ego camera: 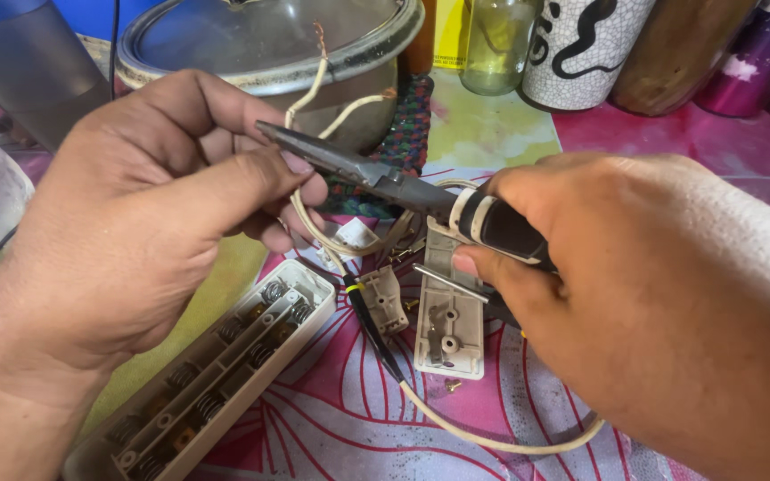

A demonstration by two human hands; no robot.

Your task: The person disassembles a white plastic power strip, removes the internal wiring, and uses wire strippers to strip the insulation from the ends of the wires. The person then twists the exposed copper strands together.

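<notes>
Clearly, the work here sits between the two hands, above a pink patterned tablecloth (331,419).

Wire: a thin cream cable (492,438) comes from the lower right, passes a black sleeve near the open parts, and loops up between the hands; its bare copper end (319,37) stands up in front of the pot.

Pliers: long-nose pliers (349,165) point to the left, with the tip just at the wire loop. I judge they are held level so that the tip can reach the wire where the other hand keeps it steady.

Right hand: the right hand (634,285) is curled tightly around the black and white handles of the pliers; the fingers are pressed together, and the pliers' jaws look nearly shut.

Left hand: the left hand (144,223) pinches the wire loop between thumb and bent fingers, with the thumb touching the side of the pliers.

Opened power strip: a cream power strip body (207,383) lies open at the lower left, its metal contacts and springs showing, near the left wrist.

Loose parts: a small plug half (449,321) and a little cover piece (383,298) lie on the cloth under the pliers, probably kept close for easy reach; a tiny screw (453,385) lies just beside them.

Behind: a metal pot with glass lid (260,44), a glass bottle (496,44) and a white patterned jar (581,49) stand at the back, well apart from the hands.
</notes>
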